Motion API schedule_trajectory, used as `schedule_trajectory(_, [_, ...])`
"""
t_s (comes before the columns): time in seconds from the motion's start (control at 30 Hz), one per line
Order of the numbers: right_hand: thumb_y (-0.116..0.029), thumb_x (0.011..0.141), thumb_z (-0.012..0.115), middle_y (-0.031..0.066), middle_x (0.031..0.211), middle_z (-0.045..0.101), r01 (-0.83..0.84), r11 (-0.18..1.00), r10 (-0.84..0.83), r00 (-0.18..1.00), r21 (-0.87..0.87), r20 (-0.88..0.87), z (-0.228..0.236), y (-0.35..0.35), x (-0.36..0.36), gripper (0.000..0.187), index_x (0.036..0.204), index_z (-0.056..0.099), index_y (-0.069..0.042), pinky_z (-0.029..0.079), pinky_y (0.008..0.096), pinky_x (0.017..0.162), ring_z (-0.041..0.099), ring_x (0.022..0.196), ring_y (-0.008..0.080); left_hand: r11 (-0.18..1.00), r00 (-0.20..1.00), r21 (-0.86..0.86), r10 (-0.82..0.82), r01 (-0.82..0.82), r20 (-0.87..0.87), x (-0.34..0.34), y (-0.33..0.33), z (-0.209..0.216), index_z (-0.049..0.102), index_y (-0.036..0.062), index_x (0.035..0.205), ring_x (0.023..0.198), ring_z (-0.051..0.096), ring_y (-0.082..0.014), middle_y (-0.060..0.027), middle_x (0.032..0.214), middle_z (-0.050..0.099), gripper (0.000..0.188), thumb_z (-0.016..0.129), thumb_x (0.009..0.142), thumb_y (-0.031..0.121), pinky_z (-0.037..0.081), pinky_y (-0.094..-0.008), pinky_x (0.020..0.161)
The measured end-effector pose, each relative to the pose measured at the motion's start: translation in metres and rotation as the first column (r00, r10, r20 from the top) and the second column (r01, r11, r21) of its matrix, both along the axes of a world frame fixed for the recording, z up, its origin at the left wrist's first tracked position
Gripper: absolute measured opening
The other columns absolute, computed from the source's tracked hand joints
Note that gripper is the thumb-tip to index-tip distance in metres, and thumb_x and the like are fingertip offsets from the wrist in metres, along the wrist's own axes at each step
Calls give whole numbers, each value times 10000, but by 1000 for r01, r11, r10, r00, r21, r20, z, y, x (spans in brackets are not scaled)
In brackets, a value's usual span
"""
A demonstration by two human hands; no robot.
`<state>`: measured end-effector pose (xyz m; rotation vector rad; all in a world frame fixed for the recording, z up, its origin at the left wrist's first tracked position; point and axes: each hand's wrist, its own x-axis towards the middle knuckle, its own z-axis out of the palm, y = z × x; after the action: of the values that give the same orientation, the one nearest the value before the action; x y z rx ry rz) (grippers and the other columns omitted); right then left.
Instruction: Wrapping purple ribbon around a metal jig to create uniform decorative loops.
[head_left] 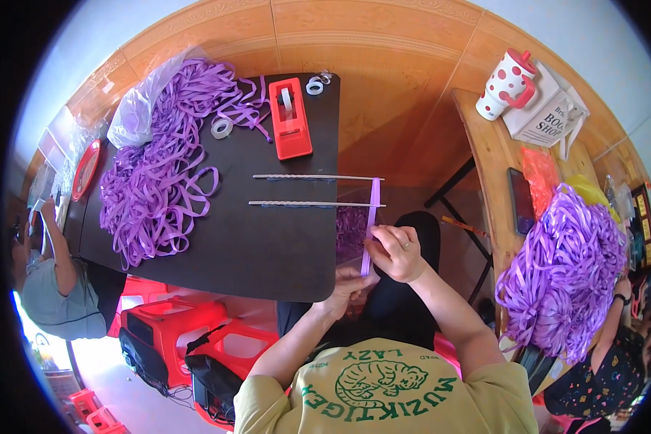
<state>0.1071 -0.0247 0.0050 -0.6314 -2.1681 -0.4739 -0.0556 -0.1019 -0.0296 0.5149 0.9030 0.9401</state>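
Note:
Two thin metal rods, the far one (304, 176) and the near one (304, 203), lie side by side on the dark table, their right ends jutting past its edge. A flat purple ribbon (374, 197) hangs around those ends and runs toward me. My right hand (400, 253) pinches the ribbon just below the near rod. Below it, my left hand (349, 288) holds the ribbon's lower part between its fingers, partly hidden by the table corner. On the table's left lies a big tangle of purple ribbon (148, 192). A red tape dispenser (293, 141) stands beyond the rods.
Small tape rolls (222, 128) lie near the dispenser. At right, a wooden table (477, 134) bears another purple ribbon heap (560, 271), a phone (519, 201) and a dotted tumbler (506, 83). Red stools (177, 325) stand below left. Other people sit at both sides.

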Motion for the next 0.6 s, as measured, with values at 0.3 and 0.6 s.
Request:
schedule_trajectory(0.3, [-106,608,722,33,902,524,-43,997,43,999,63,1,9,-4,-3,214,820,708,-121,392,278,616,512,790,164,995,982,66,80,-70,-172,8,-10,8,555,62,694,465,424,-46,17,572,506,202,684,834,130,303,-213,411])
schedule_trajectory(0.6, [-83,591,720,24,849,524,-79,995,78,997,61,21,6,-6,-5,212,802,701,-67,373,253,540,507,714,144,998,996,55,38,-34,-79,-6,-17,7,663,36,826,616,543,-73,-4,698,596,86,678,837,120,417,-197,556])
